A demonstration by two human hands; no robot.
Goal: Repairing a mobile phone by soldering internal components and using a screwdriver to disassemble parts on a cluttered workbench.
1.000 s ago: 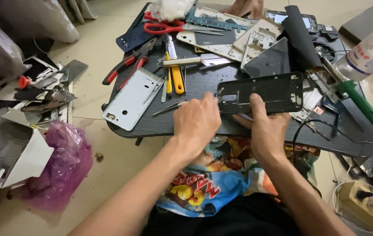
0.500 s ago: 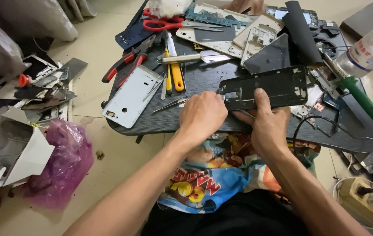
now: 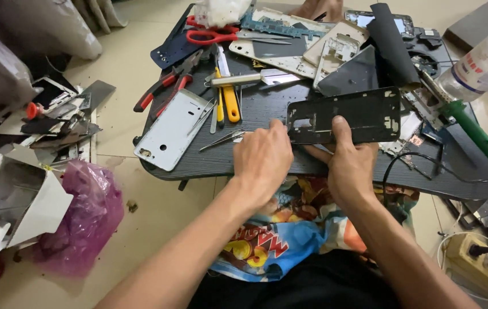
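Black phone frame (image 3: 344, 116) now sits tilted up off the dark work board (image 3: 312, 163), its left end lifted toward the person; half a second ago it lay a little higher and flatter on the board, a second ago flatter again. Reads as the frame being drawn in and steadied for work on its left edge.

Right hand (image 3: 350, 166) grasps the frame from below, thumb pressed on its face. Left hand (image 3: 264, 157) is closed at the frame's left end, fingertips pinched against the edge; whether it holds a small tool cannot be told.

Just left of the frame: tweezers (image 3: 224, 137), then a silver back cover (image 3: 172, 129) lying flat. Above-left of the frame: yellow-handled screwdriver (image 3: 229, 100), red-handled pliers (image 3: 161, 91), red scissors (image 3: 212, 35). Above the frame: pale phone shells and a dark glass panel (image 3: 352, 74). Right of the frame: green-handled soldering iron (image 3: 473, 129), its black cord (image 3: 404, 166) looping close to the right wrist. A clear bottle (image 3: 484, 66) lies far right.

Crowding is the hindrance: parts touch the frame's top and right edges, and the cord lies near the holding hand.
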